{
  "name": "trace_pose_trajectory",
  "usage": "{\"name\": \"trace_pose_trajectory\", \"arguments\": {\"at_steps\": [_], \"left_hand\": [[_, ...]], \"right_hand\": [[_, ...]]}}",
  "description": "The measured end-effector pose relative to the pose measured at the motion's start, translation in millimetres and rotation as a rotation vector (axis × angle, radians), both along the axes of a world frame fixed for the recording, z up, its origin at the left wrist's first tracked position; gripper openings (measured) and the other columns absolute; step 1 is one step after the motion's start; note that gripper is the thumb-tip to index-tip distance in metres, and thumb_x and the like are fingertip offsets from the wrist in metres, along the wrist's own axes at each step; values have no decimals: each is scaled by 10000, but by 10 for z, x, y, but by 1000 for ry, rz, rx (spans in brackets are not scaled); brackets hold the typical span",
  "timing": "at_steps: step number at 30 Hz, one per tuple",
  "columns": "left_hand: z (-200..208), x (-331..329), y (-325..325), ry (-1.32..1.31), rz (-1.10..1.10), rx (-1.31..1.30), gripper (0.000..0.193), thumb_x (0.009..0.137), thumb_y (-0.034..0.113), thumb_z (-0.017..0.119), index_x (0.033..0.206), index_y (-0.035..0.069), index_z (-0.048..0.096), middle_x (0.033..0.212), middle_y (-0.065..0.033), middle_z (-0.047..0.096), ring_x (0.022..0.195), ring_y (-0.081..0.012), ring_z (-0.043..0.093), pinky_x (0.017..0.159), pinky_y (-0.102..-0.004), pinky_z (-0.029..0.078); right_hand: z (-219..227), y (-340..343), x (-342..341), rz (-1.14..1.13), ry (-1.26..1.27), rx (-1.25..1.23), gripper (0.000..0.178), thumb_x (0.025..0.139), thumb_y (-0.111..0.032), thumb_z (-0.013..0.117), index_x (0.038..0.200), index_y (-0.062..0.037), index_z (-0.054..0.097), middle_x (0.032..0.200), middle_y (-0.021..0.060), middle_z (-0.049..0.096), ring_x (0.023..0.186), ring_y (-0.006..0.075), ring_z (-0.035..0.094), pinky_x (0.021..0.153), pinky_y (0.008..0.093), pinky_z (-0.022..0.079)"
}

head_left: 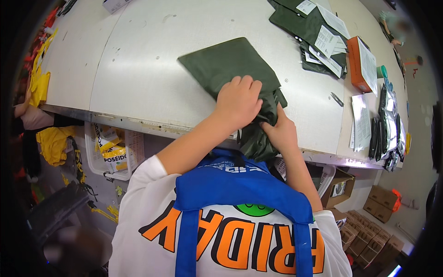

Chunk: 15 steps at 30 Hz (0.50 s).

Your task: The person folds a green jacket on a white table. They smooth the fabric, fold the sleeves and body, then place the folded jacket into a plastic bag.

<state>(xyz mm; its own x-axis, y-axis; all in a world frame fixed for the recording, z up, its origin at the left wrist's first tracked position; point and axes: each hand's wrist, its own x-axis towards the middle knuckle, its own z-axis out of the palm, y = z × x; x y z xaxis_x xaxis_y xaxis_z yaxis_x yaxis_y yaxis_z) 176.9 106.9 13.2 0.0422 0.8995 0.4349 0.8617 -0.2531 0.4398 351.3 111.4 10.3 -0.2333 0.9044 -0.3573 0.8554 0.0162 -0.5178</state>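
White short-sleeved T-shirt [138,226]: orange, black-edged lettering [235,242], green round motif [254,210]. Blue apron [240,187], two straps [187,240]. Left hand [239,102], right hand [281,134]: bare.

Bag [230,57] in the hands [237,104]: plain dark green. Worktop [138,83] beneath them: pale grey, sparse dark spots. Stacked bags [288,21], beyond and right of the hands: dark green, white-labelled. Box [355,64], right: orange. Crate [136,147], lower left: white; packets [115,162] inside, yellow and white. Apron [240,189], below the hands: blue. Shirt [147,194]: white, orange lettering edged black.
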Motion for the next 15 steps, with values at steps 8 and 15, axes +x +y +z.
{"name": "trace_pose_trajectory", "arguments": {"at_steps": [8,15], "left_hand": [[-229,99,346,25,-66,-85,80,726,113,606,770,66,558,753,-97,545,689,-285,597,581,-394,503],[84,200,-38,-289,-394,110,99,706,20,623,785,74,600,762,-78,558,716,-301,575,656,-384,488]], "right_hand": [[16,-121,-81,317,-8,390,723,671,-230,693,1335,-70,456,1029,174,631,822,353,640,687,416,531],[-172,67,-46,116,-133,90,212,735,-223,631,786,-21,664,774,232,641,751,393,626,653,468,506]]}}
